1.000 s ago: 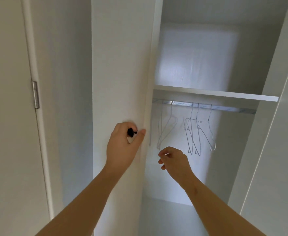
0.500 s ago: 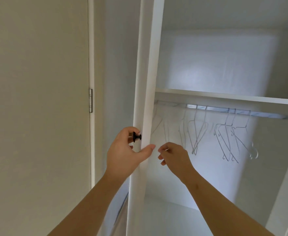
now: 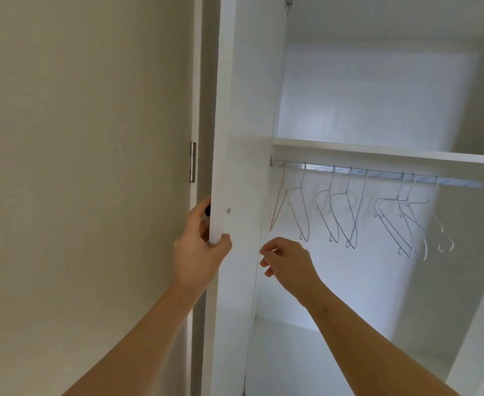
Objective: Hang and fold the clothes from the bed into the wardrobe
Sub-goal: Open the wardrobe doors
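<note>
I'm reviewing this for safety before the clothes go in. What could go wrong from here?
The left hand wraps the door edge, fingers behind it, near the hinged panel: swinging it further may pinch them. The hangers at the right bunch together on the rail; pulling one might snag or drop others.

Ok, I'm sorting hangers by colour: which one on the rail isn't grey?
The pinkish hanger at the far left end of the rail, nearest the door; all the rest are grey wire.
</note>
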The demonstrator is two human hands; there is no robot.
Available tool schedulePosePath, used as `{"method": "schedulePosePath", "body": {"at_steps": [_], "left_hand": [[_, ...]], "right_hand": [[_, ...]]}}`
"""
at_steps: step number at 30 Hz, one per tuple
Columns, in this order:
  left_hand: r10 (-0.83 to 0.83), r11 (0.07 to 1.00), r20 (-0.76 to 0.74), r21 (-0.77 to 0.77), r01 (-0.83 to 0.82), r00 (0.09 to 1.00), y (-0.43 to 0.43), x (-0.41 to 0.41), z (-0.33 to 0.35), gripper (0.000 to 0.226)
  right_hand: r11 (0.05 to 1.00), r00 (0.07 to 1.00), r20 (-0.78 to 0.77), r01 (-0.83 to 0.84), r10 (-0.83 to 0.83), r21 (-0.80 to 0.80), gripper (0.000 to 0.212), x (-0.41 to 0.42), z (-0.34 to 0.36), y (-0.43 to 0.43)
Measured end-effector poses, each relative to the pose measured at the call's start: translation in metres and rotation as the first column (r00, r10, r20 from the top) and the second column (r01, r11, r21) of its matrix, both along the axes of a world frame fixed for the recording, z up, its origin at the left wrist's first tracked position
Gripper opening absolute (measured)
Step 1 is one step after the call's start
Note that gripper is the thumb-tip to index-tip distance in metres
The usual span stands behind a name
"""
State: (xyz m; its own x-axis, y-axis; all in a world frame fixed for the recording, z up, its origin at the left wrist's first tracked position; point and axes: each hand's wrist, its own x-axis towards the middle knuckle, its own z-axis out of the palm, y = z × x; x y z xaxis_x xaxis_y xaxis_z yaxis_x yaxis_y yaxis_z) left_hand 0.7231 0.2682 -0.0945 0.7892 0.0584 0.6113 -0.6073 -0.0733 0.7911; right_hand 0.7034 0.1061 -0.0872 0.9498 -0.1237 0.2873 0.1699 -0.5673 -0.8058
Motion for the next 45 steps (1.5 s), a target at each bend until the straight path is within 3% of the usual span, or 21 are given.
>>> {"method": "schedulePosePath", "body": {"at_steps": [23, 30, 33, 37, 39, 41, 45], "left_hand": [[0.005, 0.999, 0.011, 0.048, -0.006, 1.000, 0.010, 0.000, 0.000, 0.062], [0.172, 0.976, -0.098, 0.151, -0.156, 0.980, -0.002, -0.027, -0.012, 0.087], [0.275, 0.935, 0.102, 0.202, -0.291, 0.956, -0.015, -0.055, -0.017, 0.073], [0.288, 0.923, 0.277, 0.174, -0.343, 0.916, -0.060, -0.093, -0.016, 0.049], [0.177, 0.955, 0.277, 0.186, -0.233, 0.945, -0.087, -0.108, -0.021, 0.039], [-0.046, 0.975, 0.142, 0.221, 0.013, 0.989, -0.120, -0.122, -0.028, 0.034], [-0.357, 0.854, -0.143, 0.350, 0.385, 0.923, -0.195, -0.164, -0.058, 0.034]], "right_hand": [[0.997, 0.997, 0.002, 0.074, -0.074, 0.002, 0.015, -0.009, -0.002, 0.033], [0.991, 0.993, 0.012, 0.114, -0.115, 0.068, 0.017, -0.036, -0.014, 0.010], [0.983, 0.988, 0.001, 0.156, -0.157, 0.099, 0.017, -0.060, -0.024, -0.012], [0.955, 0.964, -0.014, 0.264, -0.265, 0.134, 0.017, -0.104, -0.034, -0.053], [0.927, 0.938, -0.018, 0.343, -0.345, 0.154, 0.017, -0.134, -0.039, -0.074], [0.888, 0.903, -0.028, 0.428, -0.430, 0.166, 0.017, -0.166, -0.047, -0.098], [0.761, 0.783, -0.109, 0.622, -0.613, 0.185, 0.018, -0.244, -0.074, -0.141]]}}
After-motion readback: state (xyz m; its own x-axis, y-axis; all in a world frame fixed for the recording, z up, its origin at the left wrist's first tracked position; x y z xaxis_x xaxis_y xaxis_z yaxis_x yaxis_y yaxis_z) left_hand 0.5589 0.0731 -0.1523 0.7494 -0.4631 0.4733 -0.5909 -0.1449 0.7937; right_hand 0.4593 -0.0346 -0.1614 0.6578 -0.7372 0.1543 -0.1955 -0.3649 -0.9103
